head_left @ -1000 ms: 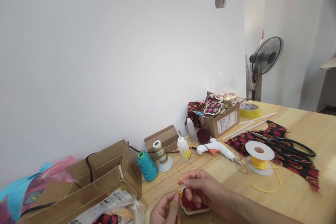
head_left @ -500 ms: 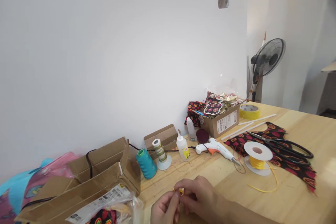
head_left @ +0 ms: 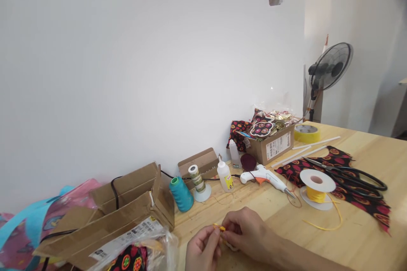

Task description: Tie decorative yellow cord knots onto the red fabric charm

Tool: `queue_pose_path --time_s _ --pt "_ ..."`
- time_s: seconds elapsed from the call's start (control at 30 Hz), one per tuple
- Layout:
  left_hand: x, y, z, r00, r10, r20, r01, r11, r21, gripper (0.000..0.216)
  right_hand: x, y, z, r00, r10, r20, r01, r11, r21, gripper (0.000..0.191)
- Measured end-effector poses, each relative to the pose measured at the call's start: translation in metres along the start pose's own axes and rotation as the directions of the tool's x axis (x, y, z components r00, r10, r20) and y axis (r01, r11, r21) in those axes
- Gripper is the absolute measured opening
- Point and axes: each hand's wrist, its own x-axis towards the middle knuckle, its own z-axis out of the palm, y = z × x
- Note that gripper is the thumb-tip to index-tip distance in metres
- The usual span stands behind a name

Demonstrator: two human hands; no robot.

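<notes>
My fingers pinch a short bit of yellow cord (head_left: 218, 228) between both hands: my left hand (head_left: 203, 249) closes on it from below, my right hand (head_left: 243, 232) from the side, low over the near edge of the wooden bench (head_left: 365, 237). Something pale sits under my right palm, too hidden to name. Just beyond lie a teal thread cone (head_left: 181, 194), a smaller thread spool (head_left: 197, 180) and a glue bottle (head_left: 225, 175). The white glue gun (head_left: 265, 177) rests further right, near the spool of yellow cord (head_left: 317, 188), black scissors (head_left: 356, 176) and patterned fabric (head_left: 362, 197). To my left stands an open cardboard box (head_left: 111, 216). A plain white wall (head_left: 143, 63) backs the bench; a standing fan (head_left: 329, 70) fills the far corner.
</notes>
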Motion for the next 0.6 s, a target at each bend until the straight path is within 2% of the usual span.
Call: queue_pose_path --time_s 0.17,0.33,0.5,0.6 --pt "0.003 -0.012 0.001 0.981 0.162 -0.106 -0.155 0.986 0.066 0.032 -0.001 -0.002 -0.002 1.000 0.001 0.031 -0.001 1.000 0.011 0.023" --pt "0.008 -0.018 -0.005 0.965 0.201 -0.167 -0.186 0.977 0.102 0.035 -0.002 -0.004 -0.003 0.999 -0.032 0.037 0.033 0.999 -0.021 0.027" --pt "0.008 -0.012 -0.008 0.987 0.131 -0.098 -0.125 0.990 0.060 0.037 -0.002 -0.007 -0.004 0.997 -0.065 0.036 0.067 0.996 -0.066 0.019" --pt "0.007 -0.013 -0.006 0.970 0.177 -0.167 -0.172 0.984 0.046 0.035 -0.002 -0.008 -0.004 0.997 -0.068 0.033 0.071 0.993 -0.095 0.018"
